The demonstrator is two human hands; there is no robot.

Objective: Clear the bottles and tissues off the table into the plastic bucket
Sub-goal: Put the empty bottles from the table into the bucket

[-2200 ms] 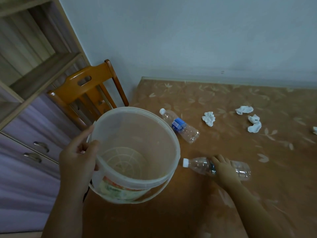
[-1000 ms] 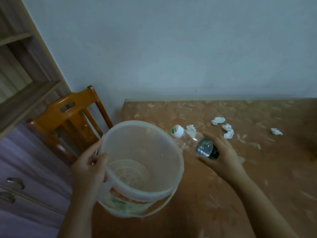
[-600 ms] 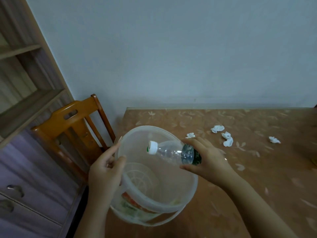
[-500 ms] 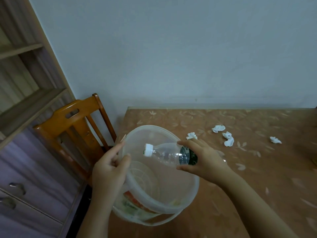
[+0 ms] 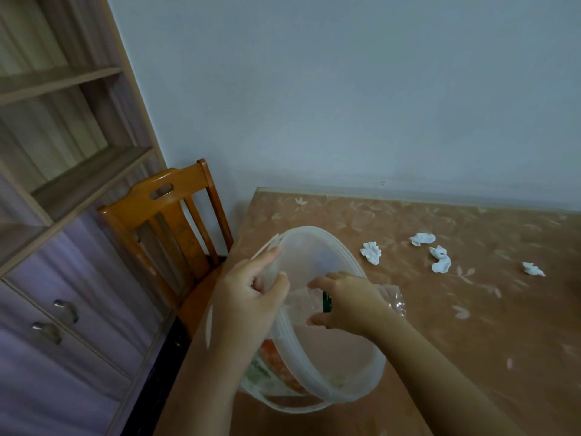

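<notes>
Two bare forearms, no sleeves, left hand [image 5: 248,297], right hand [image 5: 352,305], no rings visible

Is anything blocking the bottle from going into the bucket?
Nothing visible. The right hand holds the bottle across the open mouth of the bucket, and no lid covers it. The left hand grips the rim at the side, out of the way.

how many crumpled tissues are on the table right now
4. One lies nearest the bucket, one farther back, one just right of it, one far right. More may lie behind the hands or out of frame.
</notes>
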